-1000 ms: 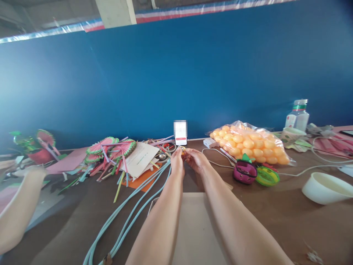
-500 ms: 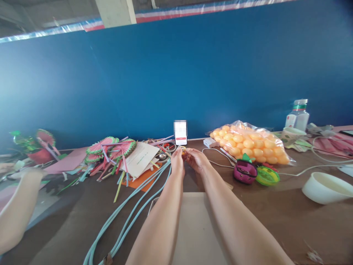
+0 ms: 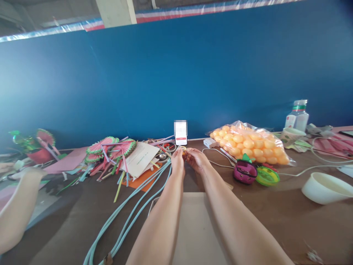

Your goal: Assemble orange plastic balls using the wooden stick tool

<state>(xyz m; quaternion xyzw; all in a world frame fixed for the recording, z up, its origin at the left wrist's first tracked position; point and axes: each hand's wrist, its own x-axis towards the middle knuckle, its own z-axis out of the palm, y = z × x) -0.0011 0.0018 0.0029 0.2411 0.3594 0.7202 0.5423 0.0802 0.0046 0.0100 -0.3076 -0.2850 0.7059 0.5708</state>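
Note:
Both my hands meet just in front of an upright phone (image 3: 181, 134) that leans at the blue wall. Between the fingertips is a small yellow-orange ring-like piece (image 3: 184, 148), too small to make out fully. My left hand (image 3: 178, 160) is closed on its left side. My right hand (image 3: 196, 159) pinches it from the right, fingers bent together. Under my forearms lies a beige box or board (image 3: 197, 228). Light-blue cords (image 3: 129, 206) run along the left of my left arm.
To the left are pink-green paper fans (image 3: 102, 147), papers (image 3: 140, 158) and another person's arm (image 3: 20, 209). On the right lie a bag of orange balls (image 3: 250, 143), a purple pouch (image 3: 245, 172), a green round case (image 3: 267, 176), a white bowl (image 3: 327, 187) and a clear bottle (image 3: 299, 116).

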